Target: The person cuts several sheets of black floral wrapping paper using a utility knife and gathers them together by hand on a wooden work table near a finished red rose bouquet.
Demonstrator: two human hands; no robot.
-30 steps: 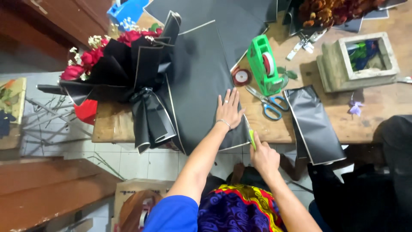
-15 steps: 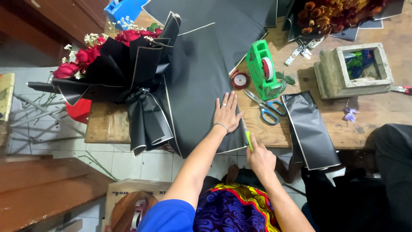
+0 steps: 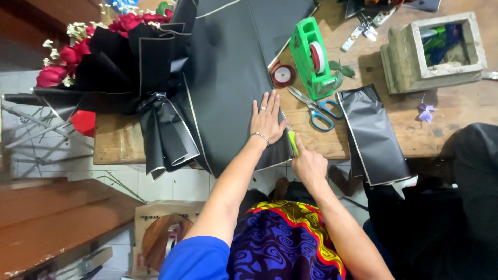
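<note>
A large matte black wrapping sheet [image 3: 228, 88] with a pale edge lies across the wooden table [image 3: 119, 140]. One sheet, one yellow-green cutter [image 3: 293, 142]. The left hand [image 3: 267, 120] presses flat on it, fingers spread; the right hand [image 3: 308, 165] is closed around the cutter at its edge.

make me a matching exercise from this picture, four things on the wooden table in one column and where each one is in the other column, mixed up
Things:
1. green plastic tape dispenser
2. blue-handled scissors
3. red rose bouquet in black wrap
4. square grey stone box

Places:
A. far left end of the table
B. lying just right of the left hand
C. top right of the table
D. standing behind the scissors, beside a small red ribbon spool

Pairs: 1-D, 2-B, 3-A, 4-C
</note>
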